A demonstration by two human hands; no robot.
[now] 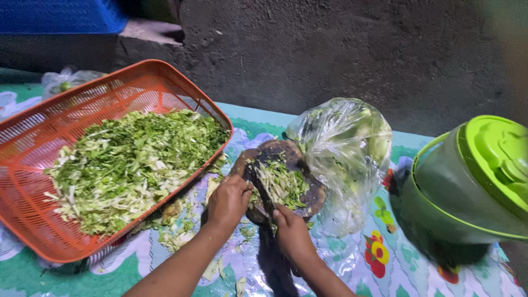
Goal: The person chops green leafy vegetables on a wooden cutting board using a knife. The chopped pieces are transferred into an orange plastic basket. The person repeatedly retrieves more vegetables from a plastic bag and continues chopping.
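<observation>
On the round wooden board (pixel 286 159) lies a pile of shredded cabbage (pixel 279 182). Both forearms reach in from the lower edge. My left hand (pixel 228 201) curls knuckles-up at the board's near rim, fingertips pressing the cabbage. My right hand (pixel 291 234) has its grip closed round the handle of a knife (pixel 263 192), blade lying across the shreds. An orange basket (pixel 33 137) of cut greens sits to the left, a clear plastic bag (pixel 344 148) just right.
</observation>
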